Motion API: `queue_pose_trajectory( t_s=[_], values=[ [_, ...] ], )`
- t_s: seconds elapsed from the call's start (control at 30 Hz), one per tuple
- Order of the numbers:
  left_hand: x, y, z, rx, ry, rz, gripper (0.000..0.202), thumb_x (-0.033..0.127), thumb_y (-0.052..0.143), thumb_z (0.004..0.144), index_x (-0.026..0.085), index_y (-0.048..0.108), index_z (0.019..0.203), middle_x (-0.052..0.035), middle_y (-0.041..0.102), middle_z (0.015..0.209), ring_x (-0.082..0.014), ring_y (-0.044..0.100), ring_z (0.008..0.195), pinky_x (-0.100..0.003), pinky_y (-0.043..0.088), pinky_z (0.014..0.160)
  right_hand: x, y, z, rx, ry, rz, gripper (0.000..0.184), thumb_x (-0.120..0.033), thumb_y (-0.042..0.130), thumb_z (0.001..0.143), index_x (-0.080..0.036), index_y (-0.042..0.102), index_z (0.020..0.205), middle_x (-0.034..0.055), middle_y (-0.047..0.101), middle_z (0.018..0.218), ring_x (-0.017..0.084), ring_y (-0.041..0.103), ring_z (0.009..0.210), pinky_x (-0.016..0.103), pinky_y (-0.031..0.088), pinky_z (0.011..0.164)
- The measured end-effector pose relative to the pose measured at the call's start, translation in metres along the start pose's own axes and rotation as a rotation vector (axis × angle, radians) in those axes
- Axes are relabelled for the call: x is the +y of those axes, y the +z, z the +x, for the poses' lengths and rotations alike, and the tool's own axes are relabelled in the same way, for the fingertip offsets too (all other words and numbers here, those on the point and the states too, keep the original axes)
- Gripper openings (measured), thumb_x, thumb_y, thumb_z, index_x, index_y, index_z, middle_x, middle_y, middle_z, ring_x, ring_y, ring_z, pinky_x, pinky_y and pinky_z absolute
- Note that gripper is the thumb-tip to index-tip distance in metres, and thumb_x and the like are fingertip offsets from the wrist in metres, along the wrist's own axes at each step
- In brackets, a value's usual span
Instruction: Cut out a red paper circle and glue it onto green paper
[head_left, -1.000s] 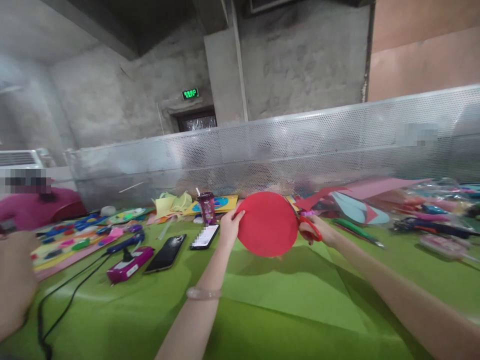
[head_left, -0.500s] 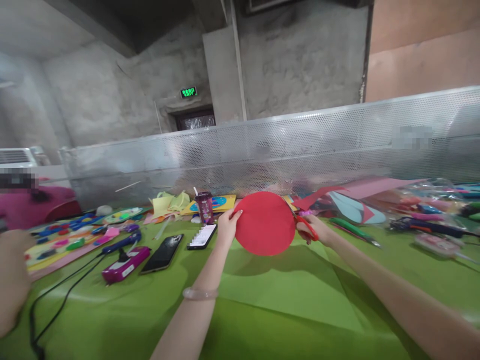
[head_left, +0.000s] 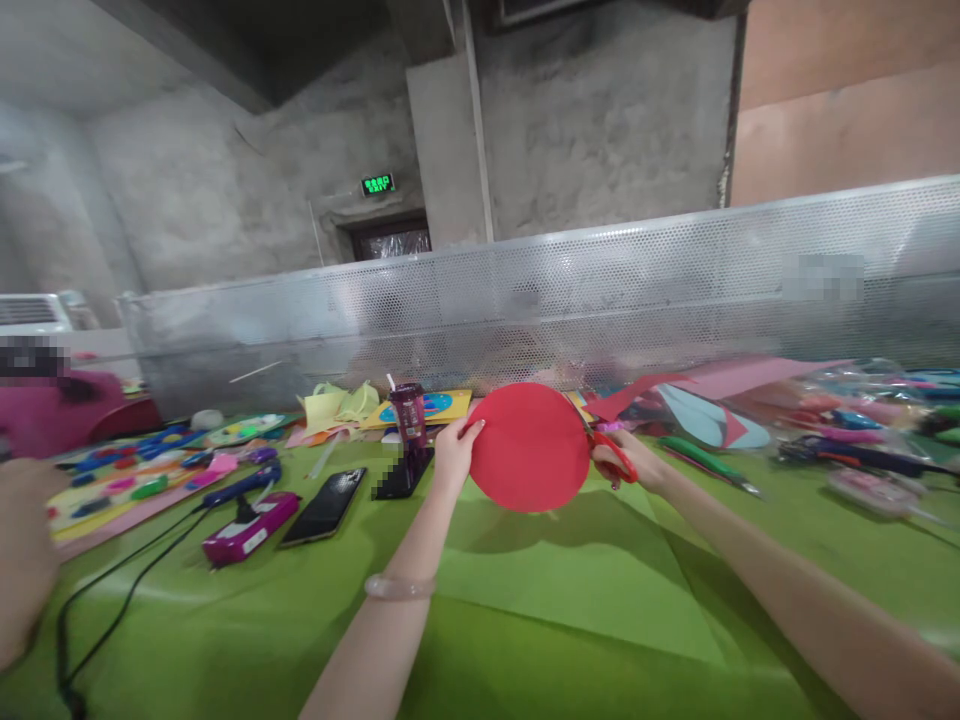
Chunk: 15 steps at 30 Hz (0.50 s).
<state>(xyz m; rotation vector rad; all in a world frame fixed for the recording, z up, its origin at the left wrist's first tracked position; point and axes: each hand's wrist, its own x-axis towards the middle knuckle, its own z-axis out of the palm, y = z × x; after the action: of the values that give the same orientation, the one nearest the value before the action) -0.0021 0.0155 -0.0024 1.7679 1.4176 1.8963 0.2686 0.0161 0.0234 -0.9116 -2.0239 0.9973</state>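
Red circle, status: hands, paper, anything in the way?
Left hand pinches red circle, left edge. Right hand holds red scissors at right edge. Cup, phones apart, leftward.

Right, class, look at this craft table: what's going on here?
A person holds a round red paper disc upright above the table, the left hand pinching its left edge. The right hand grips red-handled scissors at the disc's right edge. Large green paper sheets lie underneath; a dark phone lies to the left.

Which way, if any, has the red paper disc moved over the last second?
No. The red paper disc sits just as far right of the purple cup, pinched by the left hand, red scissors in the right hand.
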Motion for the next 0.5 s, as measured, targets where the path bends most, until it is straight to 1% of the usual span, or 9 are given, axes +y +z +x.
queue_pose_trajectory(
  t_s=[0.37, 0.5],
  values=[
    [0.0000, -0.0010, 0.0015, 0.012, -0.015, 0.012, 0.031, 0.042, 0.051, 0.072, 0.016, 0.064, 0.081, -0.0066, 0.067, 0.079, -0.0210, 0.060, 0.073, -0.029, 0.044, 0.066, 0.0017, -0.0006, 0.0001, -0.007, -0.020, 0.007, 0.026, -0.026, 0.044, 0.069, -0.017, 0.044, 0.045, -0.0034, 0.045, 0.037, 0.008, 0.042, 0.033, 0.020, 0.039, 0.036],
    [0.0005, -0.0010, 0.0011, 0.013, -0.015, 0.004, 0.030, 0.041, 0.050, 0.073, 0.016, 0.064, 0.083, -0.0070, 0.067, 0.082, -0.0213, 0.060, 0.076, -0.029, 0.044, 0.067, 0.0025, -0.0005, 0.0007, 0.000, -0.013, 0.000, 0.025, -0.026, 0.044, 0.068, -0.016, 0.045, 0.046, -0.0037, 0.046, 0.037, 0.008, 0.043, 0.034, 0.020, 0.038, 0.036]
  ],
)
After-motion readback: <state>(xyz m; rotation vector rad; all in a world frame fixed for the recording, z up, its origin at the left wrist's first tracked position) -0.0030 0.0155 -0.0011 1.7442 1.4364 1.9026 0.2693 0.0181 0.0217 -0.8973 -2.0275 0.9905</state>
